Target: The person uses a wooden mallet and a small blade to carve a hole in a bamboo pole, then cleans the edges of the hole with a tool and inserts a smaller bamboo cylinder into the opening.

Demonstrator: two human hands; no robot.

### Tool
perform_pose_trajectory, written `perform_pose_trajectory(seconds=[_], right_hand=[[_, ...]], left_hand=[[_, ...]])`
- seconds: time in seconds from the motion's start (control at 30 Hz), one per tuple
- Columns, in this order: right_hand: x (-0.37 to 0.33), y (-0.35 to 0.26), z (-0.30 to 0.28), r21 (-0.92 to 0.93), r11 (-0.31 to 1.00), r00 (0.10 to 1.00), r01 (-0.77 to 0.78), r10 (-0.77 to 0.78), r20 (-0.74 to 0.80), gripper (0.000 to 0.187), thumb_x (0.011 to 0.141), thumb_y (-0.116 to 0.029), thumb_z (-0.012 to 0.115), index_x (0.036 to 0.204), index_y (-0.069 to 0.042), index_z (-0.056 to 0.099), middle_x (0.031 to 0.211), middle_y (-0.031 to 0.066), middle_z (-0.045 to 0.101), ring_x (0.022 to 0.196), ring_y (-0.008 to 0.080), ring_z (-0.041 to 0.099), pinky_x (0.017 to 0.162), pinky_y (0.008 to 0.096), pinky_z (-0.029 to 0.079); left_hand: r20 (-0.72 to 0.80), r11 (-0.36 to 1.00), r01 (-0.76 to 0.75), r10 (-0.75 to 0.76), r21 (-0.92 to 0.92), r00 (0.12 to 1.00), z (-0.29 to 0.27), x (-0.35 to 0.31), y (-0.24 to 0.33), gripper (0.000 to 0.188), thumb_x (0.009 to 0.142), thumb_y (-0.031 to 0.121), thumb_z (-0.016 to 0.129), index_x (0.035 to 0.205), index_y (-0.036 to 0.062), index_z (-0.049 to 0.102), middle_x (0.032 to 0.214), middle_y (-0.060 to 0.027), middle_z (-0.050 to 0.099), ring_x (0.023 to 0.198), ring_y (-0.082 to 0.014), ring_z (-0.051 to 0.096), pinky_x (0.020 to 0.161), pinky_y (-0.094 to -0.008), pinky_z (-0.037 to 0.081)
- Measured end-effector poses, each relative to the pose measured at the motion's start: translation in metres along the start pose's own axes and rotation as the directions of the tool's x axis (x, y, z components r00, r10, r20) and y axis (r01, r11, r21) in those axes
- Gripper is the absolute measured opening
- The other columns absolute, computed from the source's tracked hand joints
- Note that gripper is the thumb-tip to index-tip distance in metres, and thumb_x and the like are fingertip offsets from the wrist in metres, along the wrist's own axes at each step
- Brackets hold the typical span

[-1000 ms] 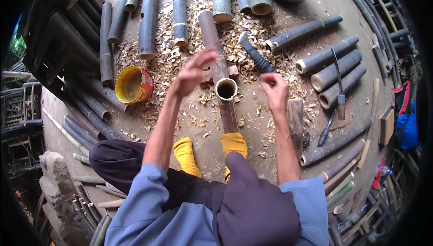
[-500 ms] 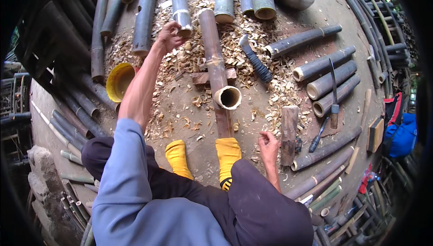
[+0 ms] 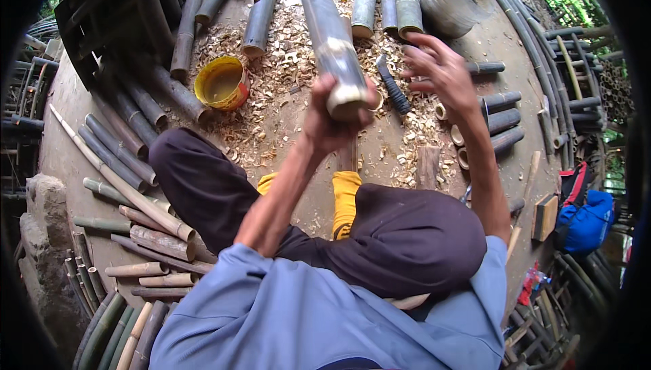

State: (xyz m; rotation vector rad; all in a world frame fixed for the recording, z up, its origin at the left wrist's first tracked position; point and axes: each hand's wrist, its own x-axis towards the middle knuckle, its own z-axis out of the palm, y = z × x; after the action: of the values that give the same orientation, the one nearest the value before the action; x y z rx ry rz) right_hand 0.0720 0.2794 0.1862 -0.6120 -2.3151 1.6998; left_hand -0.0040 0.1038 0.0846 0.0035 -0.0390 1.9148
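My left hand [image 3: 320, 120] grips the near end of a dark bamboo tube [image 3: 331, 45], fingers wrapped round its pale cut rim. The tube points away from me, and its far end runs past the top of the view. Right of it, my right hand [image 3: 444, 75] is raised with fingers spread, holding nothing. Below that hand lies a curved tool with a black wrapped handle [image 3: 395, 93]. Under the held tube, a brown bamboo piece [image 3: 346, 154] reaches toward my yellow-socked foot [image 3: 344, 197] and is mostly hidden.
Wood shavings [image 3: 278, 78] cover the ground ahead. A yellow bucket [image 3: 236, 99] stands at the left. Notched bamboo tubes [image 3: 263, 17] lie at the far side, and short dark ones [image 3: 503, 122] at the right. A wooden block [image 3: 427, 167] sits near my right knee.
My left hand has taken hold of a bamboo tube from the far row and brought it toward the middle. My right hand has risen from beside my knee, its fingers now spread.
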Motion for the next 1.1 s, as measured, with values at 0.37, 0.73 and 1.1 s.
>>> perform_pose_trajectory(seconds=[0.37, 0.73, 1.1], right_hand=[[-0.015, 0.003, 0.064, -0.051, 0.912, 0.908, 0.407, -0.410, -0.081, 0.072, 0.067, -0.024, 0.079, 0.122, 0.000, 0.040, 0.098, 0.0147, 0.060, 0.087, 0.0223, 0.062, 0.078, 0.0339, 0.054], [-0.093, -0.033, -0.033, -0.576, 0.806, 0.989, 0.137, -0.144, 0.034, 0.076, 0.057, -0.014, 0.074, 0.127, -0.009, 0.046, 0.096, 0.0105, 0.061, 0.087, 0.0207, 0.061, 0.080, 0.0321, 0.049], [-0.084, -0.101, -0.093, -0.931, -0.362, 0.720, 0.053, -0.632, 0.287, 0.068, 0.063, -0.002, 0.070, 0.126, -0.018, 0.052, 0.119, 0.0029, 0.055, 0.116, 0.0215, 0.049, 0.103, 0.0422, 0.034]], left_hand=[[0.013, -0.074, 0.001, 0.187, 0.997, 0.982, -0.053, -0.086, -0.018, 0.074, 0.069, 0.030, 0.081, 0.126, -0.0008, 0.045, 0.118, -0.0123, 0.054, 0.103, -0.0206, 0.055, 0.093, -0.0329, 0.043], [0.857, -0.917, -0.244, 0.164, 0.315, 0.489, 0.125, -0.042, 0.042, 0.065, 0.058, 0.008, 0.077, 0.119, 0.0141, 0.056, 0.119, -0.0085, 0.053, 0.113, -0.0258, 0.050, 0.096, -0.0383, 0.039], [0.445, -0.710, -0.338, -0.038, 0.618, 0.895, 0.086, 0.019, 0.003, 0.072, 0.058, 0.014, 0.075, 0.124, 0.0064, 0.048, 0.109, -0.0172, 0.059, 0.103, -0.0314, 0.058, 0.092, -0.0385, 0.046]])
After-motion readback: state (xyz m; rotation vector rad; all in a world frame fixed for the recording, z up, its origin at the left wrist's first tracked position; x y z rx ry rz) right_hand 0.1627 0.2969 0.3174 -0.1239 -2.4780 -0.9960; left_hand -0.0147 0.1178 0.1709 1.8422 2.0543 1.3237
